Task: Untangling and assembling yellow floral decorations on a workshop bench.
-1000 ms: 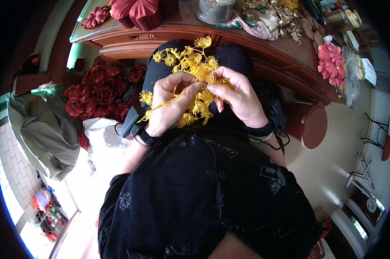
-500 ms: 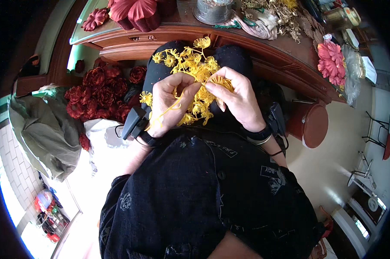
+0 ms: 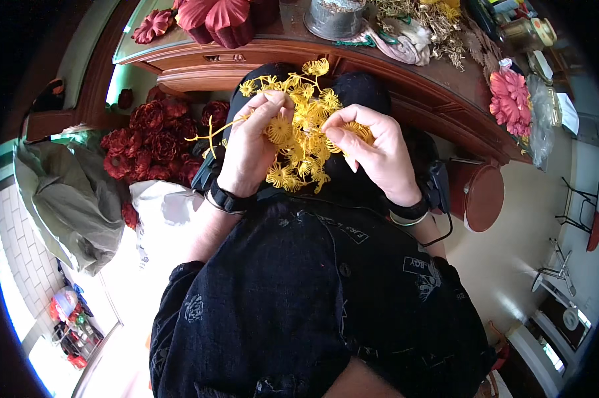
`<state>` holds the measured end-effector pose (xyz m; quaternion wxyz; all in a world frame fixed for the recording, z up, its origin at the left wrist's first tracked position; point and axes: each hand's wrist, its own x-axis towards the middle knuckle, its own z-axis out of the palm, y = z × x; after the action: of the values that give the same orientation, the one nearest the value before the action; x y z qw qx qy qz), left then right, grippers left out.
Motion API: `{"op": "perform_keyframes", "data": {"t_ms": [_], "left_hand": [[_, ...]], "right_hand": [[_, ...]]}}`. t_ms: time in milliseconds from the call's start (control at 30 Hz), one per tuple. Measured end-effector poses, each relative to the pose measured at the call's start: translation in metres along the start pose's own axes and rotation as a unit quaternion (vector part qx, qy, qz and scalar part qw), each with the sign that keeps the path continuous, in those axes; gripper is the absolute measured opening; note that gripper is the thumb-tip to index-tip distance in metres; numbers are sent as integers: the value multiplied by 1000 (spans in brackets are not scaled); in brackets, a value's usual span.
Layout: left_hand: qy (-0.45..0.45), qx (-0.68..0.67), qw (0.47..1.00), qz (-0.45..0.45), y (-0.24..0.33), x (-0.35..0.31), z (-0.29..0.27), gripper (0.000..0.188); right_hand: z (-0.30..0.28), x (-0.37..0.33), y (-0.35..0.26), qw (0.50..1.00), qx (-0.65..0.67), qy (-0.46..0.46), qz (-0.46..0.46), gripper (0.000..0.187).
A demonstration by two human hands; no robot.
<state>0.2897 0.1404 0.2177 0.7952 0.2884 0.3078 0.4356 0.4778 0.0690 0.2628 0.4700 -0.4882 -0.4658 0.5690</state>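
Note:
A bunch of yellow artificial flowers (image 3: 306, 106) with thin stems and fringed, disc-like heads lies over my knees, between both hands. My left hand (image 3: 252, 136) is closed in a pinch at the bunch's left side, holding a yellow flower stem (image 3: 213, 134) whose forked bare end sticks out to the left past the hand. On the right side, my right hand (image 3: 379, 149) pinches thumb against forefinger at a yellow flower head (image 3: 358, 132) that partly hides behind the fingers. What lies exactly between the right fingertips is too small to make out.
Dark red artificial flowers (image 3: 157, 139) are heaped at the left beside my knee. Ahead stands a wooden desk (image 3: 273, 56) bearing a grey metal pot (image 3: 334, 20), large red petals (image 3: 216, 20) and dried stalks. A round reddish-brown stool (image 3: 483, 197) is at the right; a grey-green cloth (image 3: 74, 199) hangs at left.
My left hand has moved up and away from the right hand, and the stem it holds now points out to the left. My right hand has shifted slightly right, still pinching.

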Motion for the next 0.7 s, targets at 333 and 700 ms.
{"op": "perform_keyframes", "data": {"t_ms": [333,700], "left_hand": [[-7,57,998,-1,-7,-11,28,24],[24,173,984,21,-2,-7,12,13]], "right_hand": [[26,19,12,917,-334,86,-200,33],[16,20,20,970,-196,47,-135,16]]}}
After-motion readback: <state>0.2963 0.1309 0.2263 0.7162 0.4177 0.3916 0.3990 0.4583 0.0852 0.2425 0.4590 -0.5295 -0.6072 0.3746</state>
